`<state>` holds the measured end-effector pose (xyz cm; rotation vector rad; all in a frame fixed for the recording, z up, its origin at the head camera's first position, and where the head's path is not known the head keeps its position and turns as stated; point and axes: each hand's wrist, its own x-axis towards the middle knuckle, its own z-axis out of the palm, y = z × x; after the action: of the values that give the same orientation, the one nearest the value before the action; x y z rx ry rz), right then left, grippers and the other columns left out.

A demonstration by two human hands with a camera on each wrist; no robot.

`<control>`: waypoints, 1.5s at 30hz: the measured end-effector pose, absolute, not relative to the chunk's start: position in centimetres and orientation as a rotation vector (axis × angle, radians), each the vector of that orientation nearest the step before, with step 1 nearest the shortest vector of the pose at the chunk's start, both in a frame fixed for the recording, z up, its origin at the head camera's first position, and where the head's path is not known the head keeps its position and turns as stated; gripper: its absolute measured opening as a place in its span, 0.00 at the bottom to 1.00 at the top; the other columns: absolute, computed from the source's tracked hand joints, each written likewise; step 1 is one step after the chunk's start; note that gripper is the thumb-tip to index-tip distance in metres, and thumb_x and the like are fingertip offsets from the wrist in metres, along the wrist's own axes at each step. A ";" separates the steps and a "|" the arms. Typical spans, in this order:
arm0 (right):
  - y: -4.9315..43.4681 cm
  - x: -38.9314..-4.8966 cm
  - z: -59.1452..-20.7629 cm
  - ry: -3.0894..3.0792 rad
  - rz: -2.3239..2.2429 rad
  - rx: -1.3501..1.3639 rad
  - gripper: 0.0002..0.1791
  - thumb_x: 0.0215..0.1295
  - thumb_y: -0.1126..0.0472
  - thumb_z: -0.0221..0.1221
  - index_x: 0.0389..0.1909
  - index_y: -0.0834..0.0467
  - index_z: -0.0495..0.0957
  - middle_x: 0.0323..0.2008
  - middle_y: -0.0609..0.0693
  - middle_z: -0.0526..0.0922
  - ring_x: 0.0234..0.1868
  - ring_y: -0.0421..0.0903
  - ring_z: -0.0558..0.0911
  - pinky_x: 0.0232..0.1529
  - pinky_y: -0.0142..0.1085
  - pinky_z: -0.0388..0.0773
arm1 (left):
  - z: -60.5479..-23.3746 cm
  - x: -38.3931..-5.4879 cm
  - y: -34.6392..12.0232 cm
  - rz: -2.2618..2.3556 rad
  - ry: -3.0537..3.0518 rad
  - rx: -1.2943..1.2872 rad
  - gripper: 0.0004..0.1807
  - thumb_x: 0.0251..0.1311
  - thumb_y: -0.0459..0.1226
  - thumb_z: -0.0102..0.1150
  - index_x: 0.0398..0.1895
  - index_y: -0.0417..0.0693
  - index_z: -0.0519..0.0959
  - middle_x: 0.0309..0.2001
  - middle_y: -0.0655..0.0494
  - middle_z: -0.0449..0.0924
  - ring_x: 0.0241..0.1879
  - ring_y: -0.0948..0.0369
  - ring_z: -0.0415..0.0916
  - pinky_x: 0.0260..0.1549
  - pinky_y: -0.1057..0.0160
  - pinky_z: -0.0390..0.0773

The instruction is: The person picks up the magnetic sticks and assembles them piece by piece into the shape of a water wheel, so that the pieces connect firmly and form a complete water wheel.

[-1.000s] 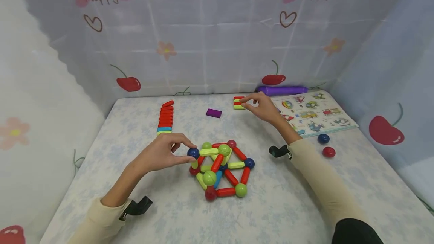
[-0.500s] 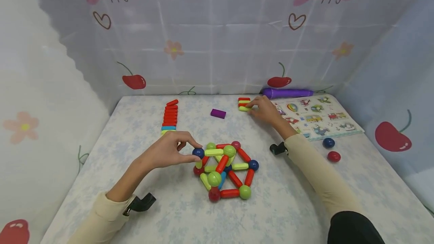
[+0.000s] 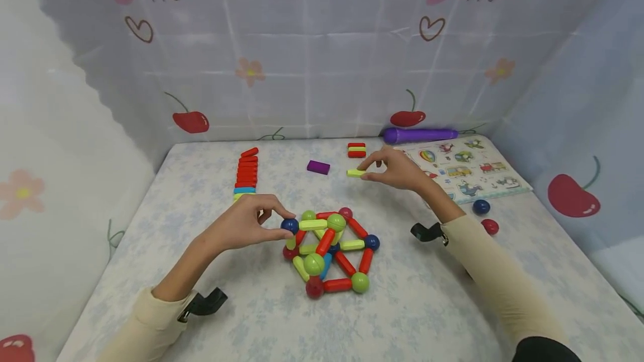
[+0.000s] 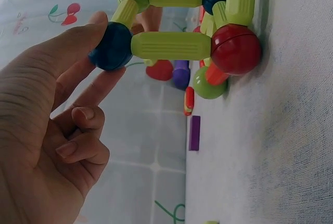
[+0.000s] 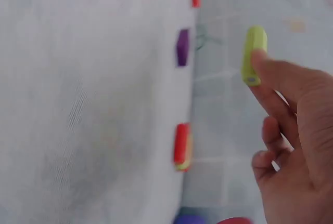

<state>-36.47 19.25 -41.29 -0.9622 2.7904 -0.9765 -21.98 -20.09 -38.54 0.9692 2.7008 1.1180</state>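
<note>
My left hand (image 3: 245, 220) pinches a dark blue ball (image 4: 111, 47) between thumb and fingers. That ball sits at an upper corner of a magnetic ball-and-stick structure (image 3: 326, 247), built from green, red and blue balls with yellow-green, red and blue sticks. In the left wrist view, one yellow-green stick (image 4: 171, 45) runs from the blue ball down to a red ball (image 4: 236, 49) at the table. My right hand (image 3: 397, 169) pinches a loose yellow-green stick (image 5: 254, 55) with thumb and fingertips, raised above the table behind the structure.
At the back left, several red sticks (image 3: 246, 172) lie in a row with blue and yellow ones. A purple block (image 3: 318, 167) and a short stack of sticks (image 3: 356, 150) lie behind. On the right are a picture sheet (image 3: 463, 169), a purple tube (image 3: 420, 135) and two balls (image 3: 481, 207).
My right hand has reached the small stick group, taken its nearest yellow-green stick and drawn it back toward me. The left hand keeps its pinch on the blue ball.
</note>
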 end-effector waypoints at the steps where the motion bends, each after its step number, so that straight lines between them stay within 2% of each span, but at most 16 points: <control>1: 19.2 -35.4 -40.7 2.759 -0.996 -0.989 0.12 0.68 0.57 0.75 0.51 0.51 0.92 0.46 0.45 0.91 0.44 0.55 0.77 0.45 0.44 0.72 | -38.6 -21.9 -20.1 1.117 2.701 0.967 0.18 0.56 0.46 0.84 0.51 0.62 0.92 0.33 0.67 0.82 0.27 0.62 0.71 0.25 0.65 0.70; 6: 19.3 -31.1 -39.1 2.629 -1.049 -1.095 0.12 0.65 0.57 0.77 0.48 0.44 0.92 0.44 0.39 0.88 0.44 0.49 0.76 0.45 0.46 0.75 | -38.8 -21.9 -20.3 1.123 2.692 0.965 0.18 0.56 0.46 0.84 0.50 0.62 0.92 0.32 0.64 0.82 0.27 0.62 0.71 0.25 0.65 0.70; 10: 19.0 -29.7 -38.9 2.537 -1.029 -1.180 0.11 0.64 0.56 0.78 0.47 0.42 0.93 0.44 0.35 0.88 0.47 0.43 0.78 0.50 0.45 0.79 | -38.8 -22.0 -20.3 1.146 2.681 0.980 0.17 0.56 0.45 0.84 0.50 0.62 0.92 0.32 0.64 0.82 0.26 0.63 0.71 0.25 0.65 0.70; 15: 18.6 -29.2 -38.9 2.468 -1.013 -1.284 0.12 0.63 0.57 0.78 0.46 0.41 0.93 0.43 0.33 0.89 0.47 0.41 0.79 0.50 0.40 0.79 | -38.8 -22.2 -20.2 1.160 2.680 1.001 0.17 0.56 0.45 0.84 0.49 0.61 0.92 0.31 0.66 0.81 0.26 0.63 0.70 0.25 0.65 0.70; 21: 18.1 -29.2 -38.9 2.401 -1.029 -1.323 0.12 0.64 0.60 0.77 0.46 0.42 0.92 0.44 0.34 0.89 0.47 0.40 0.78 0.50 0.44 0.79 | -38.7 -22.1 -20.5 1.162 2.686 0.984 0.17 0.56 0.44 0.84 0.49 0.60 0.92 0.31 0.62 0.82 0.26 0.63 0.70 0.25 0.65 0.70; 26: 18.0 -29.7 -39.1 2.381 -1.043 -1.317 0.11 0.66 0.59 0.76 0.47 0.44 0.92 0.45 0.37 0.89 0.47 0.43 0.79 0.50 0.41 0.79 | -38.6 -22.1 -20.6 1.147 2.694 0.967 0.18 0.55 0.44 0.84 0.49 0.60 0.92 0.31 0.64 0.80 0.26 0.62 0.71 0.25 0.65 0.70; 30: 18.4 -32.2 -39.4 2.492 -1.048 -1.259 0.10 0.70 0.59 0.73 0.50 0.48 0.91 0.47 0.42 0.89 0.44 0.48 0.78 0.45 0.41 0.77 | -38.6 -22.2 -20.5 1.143 2.690 0.967 0.18 0.56 0.45 0.84 0.50 0.61 0.92 0.30 0.66 0.79 0.27 0.62 0.71 0.26 0.65 0.70; 34: 18.0 -37.1 -40.0 2.703 -0.954 -1.160 0.10 0.72 0.60 0.71 0.52 0.53 0.91 0.49 0.48 0.91 0.42 0.49 0.78 0.43 0.41 0.75 | -38.7 -22.4 -20.6 1.158 2.688 0.966 0.18 0.55 0.45 0.84 0.50 0.61 0.92 0.30 0.63 0.79 0.26 0.62 0.71 0.25 0.64 0.70; 39: 17.5 -42.6 -41.3 2.827 -0.725 -1.035 0.13 0.73 0.66 0.69 0.55 0.62 0.89 0.53 0.57 0.90 0.50 0.57 0.83 0.52 0.51 0.82 | -39.0 -22.5 -20.5 1.189 2.669 0.993 0.18 0.55 0.44 0.85 0.49 0.60 0.92 0.29 0.64 0.78 0.26 0.63 0.70 0.25 0.64 0.69; 45: 16.7 -45.7 -43.0 2.893 -0.573 -0.917 0.15 0.73 0.66 0.67 0.58 0.64 0.87 0.58 0.62 0.87 0.61 0.62 0.80 0.64 0.58 0.77 | -38.9 -22.3 -20.4 1.191 2.667 1.009 0.18 0.56 0.43 0.84 0.50 0.58 0.92 0.30 0.69 0.76 0.26 0.64 0.70 0.25 0.65 0.69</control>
<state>-45.71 16.73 -43.04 -0.9173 2.8927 -0.5733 -22.35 -20.44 -38.89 1.0095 2.6673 1.1913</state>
